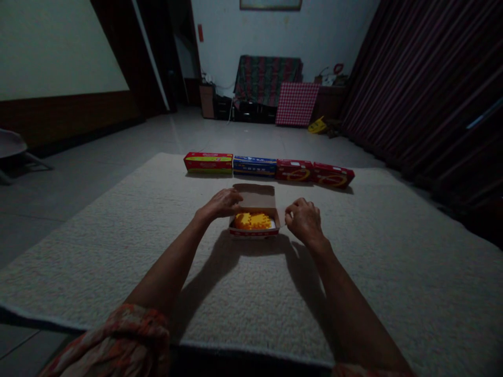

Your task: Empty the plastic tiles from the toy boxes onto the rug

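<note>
An open cardboard box (pixel 254 222) sits on the pale rug, its tan lid (pixel 254 196) raised at the far side. Yellow-orange pieces (pixel 252 221) lie inside, with a white lining around them. My left hand (pixel 220 204) rests at the lid's left edge, fingers over it. My right hand (pixel 303 221) is curled beside the box's right corner. Its fingertips are very close to the lid's side flap, and I cannot tell whether they hold it. A patterned orange sleeve (pixel 129 335) covers my left forearm near the bottom of the view.
Several coloured boxes stand in a row beyond the open box, including a red-and-green one (pixel 208 162) and a blue one (pixel 254 166). The cream rug (pixel 118 262) ends at tiled floor (pixel 118 141). A dark striped curtain (pixel 416 89) hangs at the right.
</note>
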{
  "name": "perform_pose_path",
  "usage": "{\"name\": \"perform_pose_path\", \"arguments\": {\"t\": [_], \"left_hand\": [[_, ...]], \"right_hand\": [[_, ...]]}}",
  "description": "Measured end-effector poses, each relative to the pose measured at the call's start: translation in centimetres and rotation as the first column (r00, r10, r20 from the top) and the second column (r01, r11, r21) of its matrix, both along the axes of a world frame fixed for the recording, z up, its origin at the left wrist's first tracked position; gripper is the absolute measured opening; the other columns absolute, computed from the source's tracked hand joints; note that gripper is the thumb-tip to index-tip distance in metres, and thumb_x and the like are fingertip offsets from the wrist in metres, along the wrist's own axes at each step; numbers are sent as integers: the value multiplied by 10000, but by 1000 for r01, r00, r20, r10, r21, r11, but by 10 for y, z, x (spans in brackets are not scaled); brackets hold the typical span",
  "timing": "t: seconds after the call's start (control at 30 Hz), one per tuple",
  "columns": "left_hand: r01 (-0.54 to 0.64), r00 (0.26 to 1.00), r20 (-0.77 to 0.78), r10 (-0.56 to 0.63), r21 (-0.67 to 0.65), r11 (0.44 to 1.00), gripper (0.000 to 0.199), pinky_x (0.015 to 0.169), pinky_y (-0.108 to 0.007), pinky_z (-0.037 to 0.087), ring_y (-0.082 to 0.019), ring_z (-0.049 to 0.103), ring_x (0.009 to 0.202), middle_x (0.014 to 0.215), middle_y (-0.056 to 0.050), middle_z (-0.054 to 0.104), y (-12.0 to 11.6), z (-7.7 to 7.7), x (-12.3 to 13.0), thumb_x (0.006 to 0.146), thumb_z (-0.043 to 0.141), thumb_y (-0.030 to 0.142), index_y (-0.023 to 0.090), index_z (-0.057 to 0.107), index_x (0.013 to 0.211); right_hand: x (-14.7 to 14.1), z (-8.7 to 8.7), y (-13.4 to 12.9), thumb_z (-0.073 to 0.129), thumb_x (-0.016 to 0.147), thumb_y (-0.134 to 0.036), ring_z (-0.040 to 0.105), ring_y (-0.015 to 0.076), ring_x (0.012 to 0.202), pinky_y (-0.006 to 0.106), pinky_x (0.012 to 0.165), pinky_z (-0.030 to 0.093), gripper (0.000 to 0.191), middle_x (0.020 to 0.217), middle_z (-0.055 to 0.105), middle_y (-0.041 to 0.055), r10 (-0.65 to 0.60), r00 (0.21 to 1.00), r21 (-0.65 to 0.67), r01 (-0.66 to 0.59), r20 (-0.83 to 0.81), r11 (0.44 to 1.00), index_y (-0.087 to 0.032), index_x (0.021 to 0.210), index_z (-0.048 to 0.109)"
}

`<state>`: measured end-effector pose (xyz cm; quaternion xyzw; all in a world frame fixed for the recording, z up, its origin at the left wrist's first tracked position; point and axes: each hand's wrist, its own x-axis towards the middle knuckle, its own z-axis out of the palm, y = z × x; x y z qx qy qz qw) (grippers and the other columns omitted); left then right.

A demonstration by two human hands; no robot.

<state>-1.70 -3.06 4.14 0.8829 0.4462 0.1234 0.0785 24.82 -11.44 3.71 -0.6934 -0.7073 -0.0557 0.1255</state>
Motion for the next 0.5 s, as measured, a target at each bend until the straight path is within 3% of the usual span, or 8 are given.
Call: {"name": "perform_pose_path", "arguments": {"t": [0.13, 0.23, 0.33, 0.5], "left_hand": [[-29, 999, -28, 29, -33, 999, 347, 909, -305, 494, -221, 654, 1055, 1128, -73, 727, 4, 5, -20, 764, 637, 142, 217, 753, 1082], [-75, 994, -85, 70, -65, 995, 383, 884, -302, 495, -243, 659, 1063, 1107, -100, 734, 3, 3, -29, 749, 649, 137, 197, 759, 1111], [-108, 987, -128, 97, -80, 991, 411, 861, -295, 496, -237, 679, 997, 1026, -107, 752, -2, 0, -26, 752, 631, 136, 178, 756, 1141], [-148, 983, -127, 131, -135, 980, 413, 789, -282, 500, -202, 697, 824, 871, -77, 772, -12, -4, -11, 786, 567, 144, 184, 748, 1155]], "right_hand": [[-8, 1, 0, 444, 993, -307, 635, 269, 943, 365, 788, 403, 372, 1033, 712, 150, 41, 999, -108, -37, 33, 993, -166, 896, 775], [-18, -1, 3, 453, 999, -386, 662, 253, 912, 341, 765, 421, 378, 1000, 731, 148, 42, 999, -139, -45, -20, 989, -156, 958, 750], [-23, -4, 8, 533, 947, -323, 676, 247, 942, 322, 762, 439, 287, 1061, 733, 141, 18, 996, -161, -31, -84, 986, -148, 1124, 677], [-24, -7, 14, 556, 898, -216, 649, 272, 1098, 332, 843, 456, 453, 1237, 667, 165, 35, 994, -203, -55, -100, 978, -136, 1343, 528]]}}
